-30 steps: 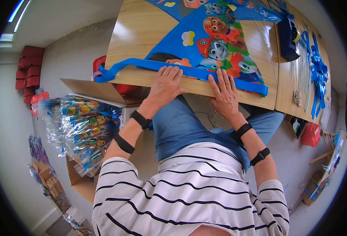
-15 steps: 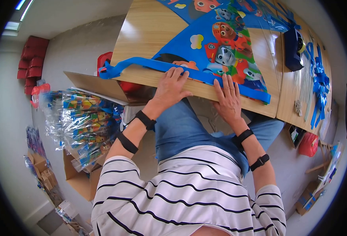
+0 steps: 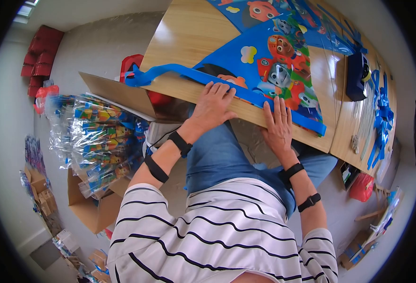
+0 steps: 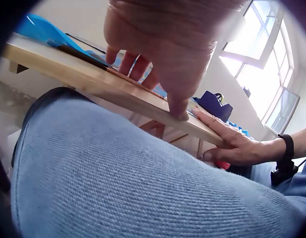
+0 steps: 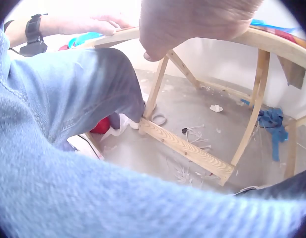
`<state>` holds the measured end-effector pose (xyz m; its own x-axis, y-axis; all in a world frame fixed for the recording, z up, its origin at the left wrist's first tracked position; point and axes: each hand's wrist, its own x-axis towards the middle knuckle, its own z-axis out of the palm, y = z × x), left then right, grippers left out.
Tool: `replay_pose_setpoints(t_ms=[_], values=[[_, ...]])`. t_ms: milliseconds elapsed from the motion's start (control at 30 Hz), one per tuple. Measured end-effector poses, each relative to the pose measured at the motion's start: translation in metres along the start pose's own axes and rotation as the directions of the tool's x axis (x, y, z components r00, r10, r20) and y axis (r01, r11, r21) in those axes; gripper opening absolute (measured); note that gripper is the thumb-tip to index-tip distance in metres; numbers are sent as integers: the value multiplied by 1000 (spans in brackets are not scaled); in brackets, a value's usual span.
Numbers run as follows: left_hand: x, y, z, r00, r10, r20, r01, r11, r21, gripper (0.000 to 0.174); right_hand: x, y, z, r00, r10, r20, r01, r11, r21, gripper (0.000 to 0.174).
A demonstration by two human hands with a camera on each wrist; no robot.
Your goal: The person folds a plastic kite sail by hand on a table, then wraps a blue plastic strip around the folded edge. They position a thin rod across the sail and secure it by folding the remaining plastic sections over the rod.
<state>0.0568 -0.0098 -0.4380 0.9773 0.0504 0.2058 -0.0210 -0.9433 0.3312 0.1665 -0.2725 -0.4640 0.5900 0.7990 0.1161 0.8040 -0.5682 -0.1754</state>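
Note:
A triangular blue sheet (image 3: pixel 236 45) printed with cartoon dogs, much like a kite's sail, lies on the wooden table (image 3: pixel 179 28). Along its near edge runs a long blue ribbon strip (image 3: pixel 312 124), whose crumpled left end (image 3: pixel 136 77) reaches past the sheet to the table's corner. My left hand (image 3: pixel 212 107) rests its fingertips on the middle of the strip, fingers extended. To its right, my right hand (image 3: pixel 278 132) lies flat with straight fingers on the strip. In the left wrist view, the left thumb (image 4: pixel 178 106) touches the table edge.
Another printed sheet (image 3: pixel 260 12) lies farther back. A dark blue tape dispenser (image 3: pixel 356 80) and a bundle of blue ribbons (image 3: pixel 383 113) sit at the right. Plastic-wrapped packs (image 3: pixel 95 137) and an open cardboard box (image 3: pixel 92 207) are at the left. Wooden table legs (image 5: pixel 252 114) stand below.
The head view has turned slightly, so the table, sheet and strip appear shifted right and down. Both hands keep nearly the same places on the strip.

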Motion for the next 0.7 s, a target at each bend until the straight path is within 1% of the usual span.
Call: replay_pose_setpoints(t_ms=[100,167,267,433,700], values=[[-1,-1,-1,1000,-7,1,7,999,-51,76,0,0,0,1000,-18,-17,18,1000,8,99],[0,-2,-2,1000,-4,6,4,997,-71,76,0,0,0,1000,-20,-3,20,1000,8,101],[0,-2,1,1000,-3,-15,2,999,-54,76,1,2,-1,1000,-27,6,27,1000,4,103],[0,2,-3,999,-33,3,33,999,-18,75,0,2,0,999,-35,6,35,999,9,105],[-3,7,-2,994,-104,42,106,993,-51,77,1,1,-2,999,-29,17,29,1000,0,107]])
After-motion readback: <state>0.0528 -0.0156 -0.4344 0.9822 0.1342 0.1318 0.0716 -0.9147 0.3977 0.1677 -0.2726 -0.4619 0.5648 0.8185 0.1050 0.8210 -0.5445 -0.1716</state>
